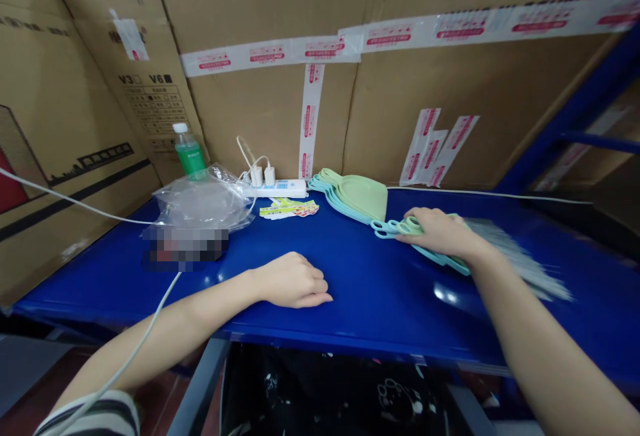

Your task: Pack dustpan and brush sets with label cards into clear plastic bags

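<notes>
My left hand rests on the blue shelf surface with its fingers curled loosely, holding nothing. My right hand lies palm down on the handles of a stack of small teal and green brushes, fingers pressed over them. Their grey bristles fan out to the right, blurred. Just behind lies a stack of pastel green and teal dustpans, their handles pointing towards my right hand.
A clear plastic bag, a green bottle, a white power strip with plugged chargers and some printed labels sit at the back left. Taped cardboard boxes wall the back. A white cable crosses my left arm.
</notes>
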